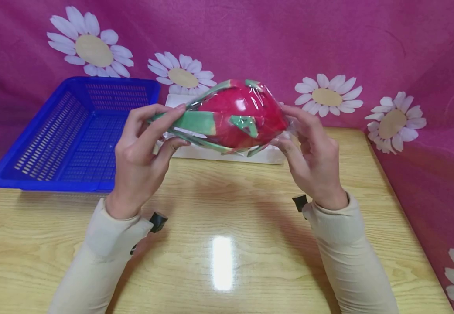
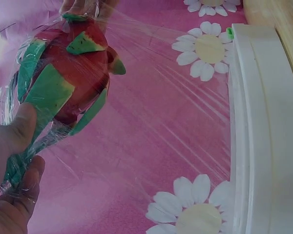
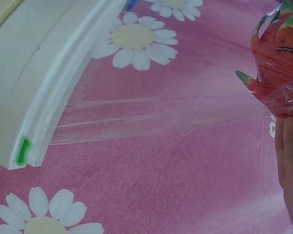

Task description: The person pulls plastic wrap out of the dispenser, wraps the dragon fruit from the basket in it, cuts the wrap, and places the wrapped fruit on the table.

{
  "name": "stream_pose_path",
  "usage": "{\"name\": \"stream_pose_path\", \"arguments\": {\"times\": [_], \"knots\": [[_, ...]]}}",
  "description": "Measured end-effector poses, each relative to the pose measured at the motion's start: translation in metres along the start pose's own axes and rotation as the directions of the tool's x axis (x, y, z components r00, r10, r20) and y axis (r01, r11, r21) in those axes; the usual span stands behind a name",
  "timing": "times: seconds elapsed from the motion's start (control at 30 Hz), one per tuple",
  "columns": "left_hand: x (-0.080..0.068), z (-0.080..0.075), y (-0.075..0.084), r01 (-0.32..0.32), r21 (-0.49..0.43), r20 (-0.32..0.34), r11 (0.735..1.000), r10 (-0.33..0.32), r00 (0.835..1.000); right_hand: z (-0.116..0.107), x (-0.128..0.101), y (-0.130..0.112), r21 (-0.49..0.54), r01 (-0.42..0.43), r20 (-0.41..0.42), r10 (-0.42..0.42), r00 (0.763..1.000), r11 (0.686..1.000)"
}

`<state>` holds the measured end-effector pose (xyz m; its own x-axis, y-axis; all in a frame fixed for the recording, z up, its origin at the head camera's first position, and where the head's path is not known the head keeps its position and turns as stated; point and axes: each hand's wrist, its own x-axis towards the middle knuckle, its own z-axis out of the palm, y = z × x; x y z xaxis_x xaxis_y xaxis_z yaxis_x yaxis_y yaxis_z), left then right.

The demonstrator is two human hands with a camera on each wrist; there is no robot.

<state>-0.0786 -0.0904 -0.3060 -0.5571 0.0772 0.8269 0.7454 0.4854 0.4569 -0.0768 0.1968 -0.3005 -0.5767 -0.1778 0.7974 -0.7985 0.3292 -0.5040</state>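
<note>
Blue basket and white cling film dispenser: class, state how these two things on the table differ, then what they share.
The blue basket is an open tray with slotted walls; the white cling film dispenser is a closed, smooth box. The basket sits to the left, free of the hands; the dispenser lies behind the dragon fruit, with film stretched from it to the fruit. Both rest on the wooden table.

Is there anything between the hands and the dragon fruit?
Yes: clear cling film covers the dragon fruit, so the left hand and right hand touch film, which stretches to the white dispenser.
</note>
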Motion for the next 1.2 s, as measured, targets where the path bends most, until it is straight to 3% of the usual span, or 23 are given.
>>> {"name": "stream_pose_path", "arguments": {"times": [0.73, 1.2], "knots": [[-0.001, -0.006, 0.022, -0.007, 0.002, -0.068, 1.0, 0.007, 0.998, -0.003, 0.001, -0.018, 0.095, 0.016, -0.104, -0.006, 0.995, 0.995], [0.001, -0.011, 0.031, -0.047, -0.025, -0.107, 0.999, 0.044, 0.993, -0.005, -0.001, -0.024, 0.064, 0.058, -0.145, -0.048, 0.988, 0.996]]}}
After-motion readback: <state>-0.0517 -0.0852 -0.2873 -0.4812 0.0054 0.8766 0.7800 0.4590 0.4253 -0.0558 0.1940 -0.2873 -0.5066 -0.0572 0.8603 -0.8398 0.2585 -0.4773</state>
